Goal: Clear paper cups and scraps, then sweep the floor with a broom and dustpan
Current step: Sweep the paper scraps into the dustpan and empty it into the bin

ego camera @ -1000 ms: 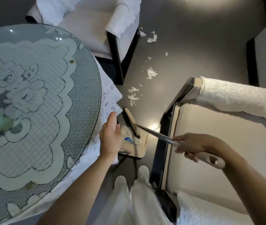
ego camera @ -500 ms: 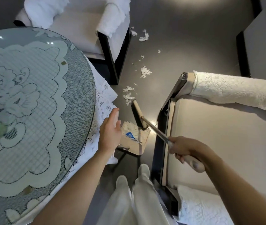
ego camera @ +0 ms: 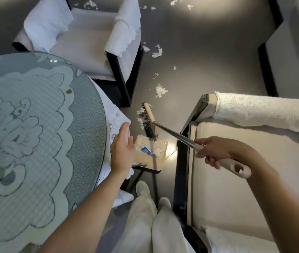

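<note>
Sweeping step in hand. Right hand grips broom handle; bristle head on floor just beyond dustpan, scraps touching bristles. Left hand at dustpan handle, grip unclear. Next: draw scraps into pan, then reach farther scraps.

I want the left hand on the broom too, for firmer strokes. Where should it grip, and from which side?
Grip the bare metal shaft, between the broom head and the right hand, which holds the pale end grip. Come from above on the dustpan side: the shaft slopes down that way, and the chair frame crowds the other side.
</note>
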`<state>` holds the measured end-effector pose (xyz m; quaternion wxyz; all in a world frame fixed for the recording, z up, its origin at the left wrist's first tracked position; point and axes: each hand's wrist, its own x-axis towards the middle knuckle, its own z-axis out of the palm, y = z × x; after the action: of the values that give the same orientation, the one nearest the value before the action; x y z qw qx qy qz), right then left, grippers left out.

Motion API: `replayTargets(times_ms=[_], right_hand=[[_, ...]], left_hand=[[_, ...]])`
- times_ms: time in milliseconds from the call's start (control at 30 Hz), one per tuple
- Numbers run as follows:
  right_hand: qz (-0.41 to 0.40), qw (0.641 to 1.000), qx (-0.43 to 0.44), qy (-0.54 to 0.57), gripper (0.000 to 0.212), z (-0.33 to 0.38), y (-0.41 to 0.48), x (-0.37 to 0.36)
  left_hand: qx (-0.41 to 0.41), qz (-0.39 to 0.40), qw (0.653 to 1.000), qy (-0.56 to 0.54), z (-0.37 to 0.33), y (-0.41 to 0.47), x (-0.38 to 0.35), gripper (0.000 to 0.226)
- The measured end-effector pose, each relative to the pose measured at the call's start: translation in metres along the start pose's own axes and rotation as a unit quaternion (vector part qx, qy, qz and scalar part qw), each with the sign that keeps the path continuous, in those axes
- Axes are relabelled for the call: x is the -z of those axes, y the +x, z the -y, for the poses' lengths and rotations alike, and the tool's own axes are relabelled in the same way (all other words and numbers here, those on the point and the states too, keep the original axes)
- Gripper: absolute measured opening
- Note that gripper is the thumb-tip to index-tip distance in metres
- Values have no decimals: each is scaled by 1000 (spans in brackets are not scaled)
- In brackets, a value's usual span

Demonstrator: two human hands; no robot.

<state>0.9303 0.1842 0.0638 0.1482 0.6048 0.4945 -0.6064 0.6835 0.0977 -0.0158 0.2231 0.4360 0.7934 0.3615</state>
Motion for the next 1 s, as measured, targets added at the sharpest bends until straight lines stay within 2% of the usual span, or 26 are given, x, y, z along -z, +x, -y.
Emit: replayTargets(times_ms=[200,400,500,633,800,900,1000], right_hand=[[-43,998,32,16,61,57,22,28],[-80,996,46,14,58,96,67,55],[-84,995,56,-20,50,113,99,72],[-81,991,61,-83,45,136,148,102],[-35,985,43,-162,58,151,196,124],[28,984,24,-177,67,147,210,128],[84,984,-14,-154,62,135,208,129]], left_hand=[[-18,-17,1000,-4,-10,53,-2,40],[-2,-34,999,10,-16,87,-16,41],[-4,-33,999,22,-18,102,-26,41],[53,-26,998,30,-23,123,-37,40],[77,-41,996,34,-36,150,-44,40],[87,-66,993,34,-33,166,-40,40],[65,-74,994,39,-33,182,-35,40]])
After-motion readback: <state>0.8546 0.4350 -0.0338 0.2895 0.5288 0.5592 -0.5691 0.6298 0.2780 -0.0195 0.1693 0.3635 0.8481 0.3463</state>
